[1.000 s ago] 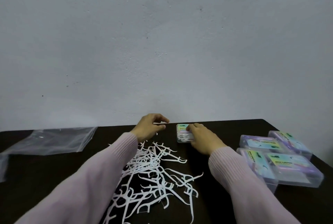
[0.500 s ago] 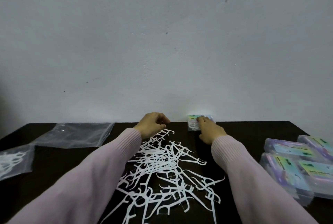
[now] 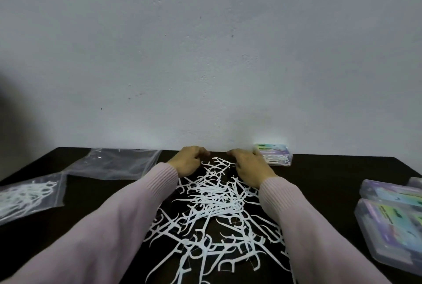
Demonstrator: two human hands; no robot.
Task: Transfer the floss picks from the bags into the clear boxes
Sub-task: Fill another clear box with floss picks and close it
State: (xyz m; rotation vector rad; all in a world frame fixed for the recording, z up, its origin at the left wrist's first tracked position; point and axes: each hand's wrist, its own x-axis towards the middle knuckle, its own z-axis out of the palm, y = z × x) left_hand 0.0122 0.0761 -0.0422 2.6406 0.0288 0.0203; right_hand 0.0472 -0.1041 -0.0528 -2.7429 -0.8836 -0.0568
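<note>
My left hand (image 3: 186, 161) and right hand (image 3: 251, 167), fingers curled but grip unclear, rest on thin white floss picks (image 3: 212, 210) tangled across the matte black table (image 3: 331, 183).

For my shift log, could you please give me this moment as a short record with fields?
surface: dark table against a pale wall
loose picks: white floss picks piled between the two arms
left hand: left hand, fingers curled at the pile's far edge; grip unclear
right hand: right hand resting on the pile's far edge, apart from the filled box
bags: empty clear bag; bag with picks at far left
other boxes: closed clear boxes at right
</note>
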